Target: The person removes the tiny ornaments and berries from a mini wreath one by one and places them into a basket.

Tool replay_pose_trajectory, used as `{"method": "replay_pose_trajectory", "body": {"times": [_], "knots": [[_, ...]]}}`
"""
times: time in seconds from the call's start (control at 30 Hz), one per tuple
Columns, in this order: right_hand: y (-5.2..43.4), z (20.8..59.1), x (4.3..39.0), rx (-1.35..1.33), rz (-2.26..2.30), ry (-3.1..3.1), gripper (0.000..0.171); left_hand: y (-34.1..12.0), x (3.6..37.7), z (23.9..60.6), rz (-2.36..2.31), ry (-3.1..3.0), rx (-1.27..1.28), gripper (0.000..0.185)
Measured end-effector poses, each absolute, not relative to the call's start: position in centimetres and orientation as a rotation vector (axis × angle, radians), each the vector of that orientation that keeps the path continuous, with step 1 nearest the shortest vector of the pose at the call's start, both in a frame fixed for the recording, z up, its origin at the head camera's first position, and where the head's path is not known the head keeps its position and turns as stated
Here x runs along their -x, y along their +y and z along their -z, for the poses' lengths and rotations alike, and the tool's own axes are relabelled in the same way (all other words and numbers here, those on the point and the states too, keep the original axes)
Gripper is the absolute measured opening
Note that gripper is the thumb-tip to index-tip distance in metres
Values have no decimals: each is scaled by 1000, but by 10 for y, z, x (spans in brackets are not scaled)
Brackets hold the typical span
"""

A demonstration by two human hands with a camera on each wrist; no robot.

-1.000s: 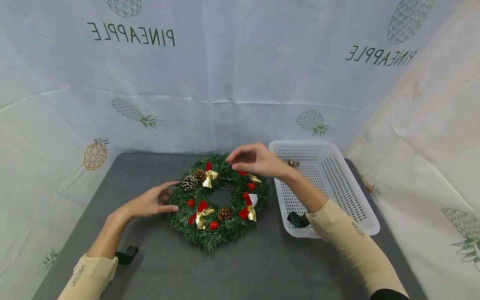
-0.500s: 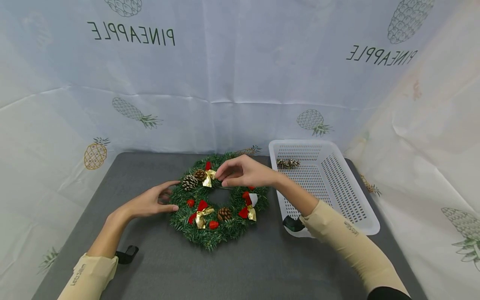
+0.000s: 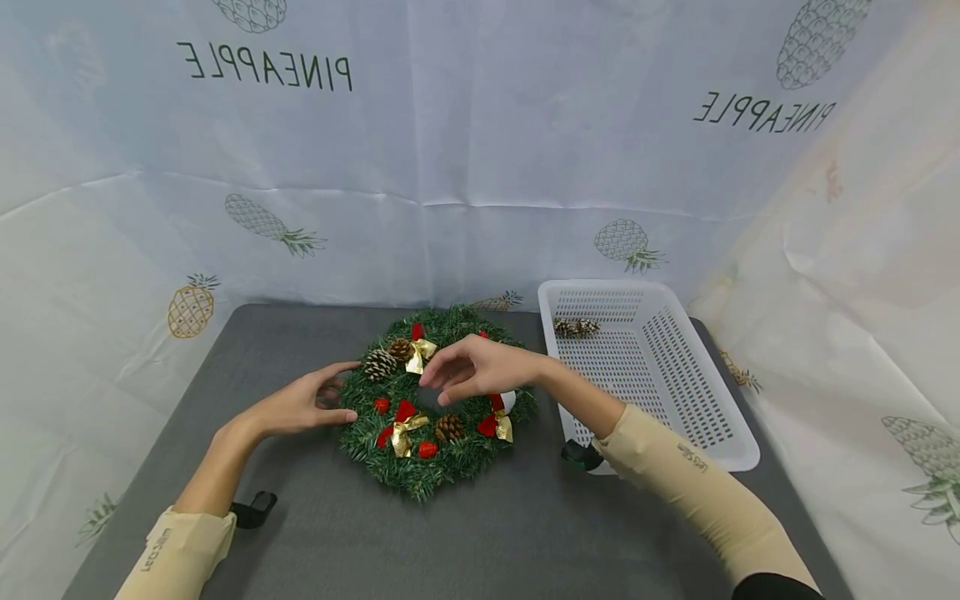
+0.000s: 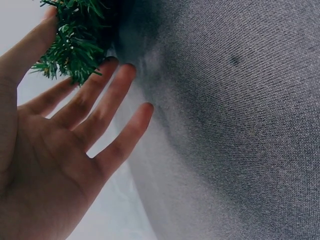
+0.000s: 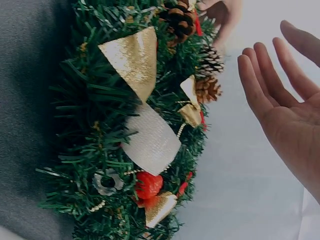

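Observation:
A green wreath (image 3: 438, 454) with pine cones, red berries and gold bows lies on the grey table (image 3: 487, 533). My left hand (image 3: 339, 393) rests open against its left edge; in the left wrist view the straight fingers (image 4: 107, 97) touch the needles of the wreath (image 4: 75, 45). Over the wreath's middle hovers my right hand (image 3: 444, 385), fingers relaxed and holding nothing. The right wrist view shows this open hand (image 5: 280, 105) beside the wreath (image 5: 100, 100), with a gold bow (image 5: 132, 57), a white ribbon (image 5: 150, 142) and a pine cone (image 5: 207, 89).
A white slotted basket (image 3: 675, 392) stands right of the wreath, with pine cones (image 3: 576, 327) in its far left corner. A black strap (image 3: 255, 508) lies near my left sleeve. A pineapple-print cloth backs the table on all sides.
My right hand has come from the wreath's far rim toward me and leftward over its centre, and its fingers have loosened. The left hand has stayed put.

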State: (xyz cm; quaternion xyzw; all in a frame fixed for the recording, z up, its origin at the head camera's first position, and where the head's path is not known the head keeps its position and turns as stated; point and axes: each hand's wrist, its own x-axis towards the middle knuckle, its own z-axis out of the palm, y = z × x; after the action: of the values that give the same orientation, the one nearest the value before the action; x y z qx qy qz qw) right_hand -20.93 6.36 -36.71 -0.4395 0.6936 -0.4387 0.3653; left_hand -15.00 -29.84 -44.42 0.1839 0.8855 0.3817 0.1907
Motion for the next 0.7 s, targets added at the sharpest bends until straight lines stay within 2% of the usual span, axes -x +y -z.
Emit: {"method": "replay_pose_trajectory", "body": {"times": [0.7], "knots": [[54,387,208,1097,705,1720,46,-296,150,442,-1070,2483,-519,90]]}}
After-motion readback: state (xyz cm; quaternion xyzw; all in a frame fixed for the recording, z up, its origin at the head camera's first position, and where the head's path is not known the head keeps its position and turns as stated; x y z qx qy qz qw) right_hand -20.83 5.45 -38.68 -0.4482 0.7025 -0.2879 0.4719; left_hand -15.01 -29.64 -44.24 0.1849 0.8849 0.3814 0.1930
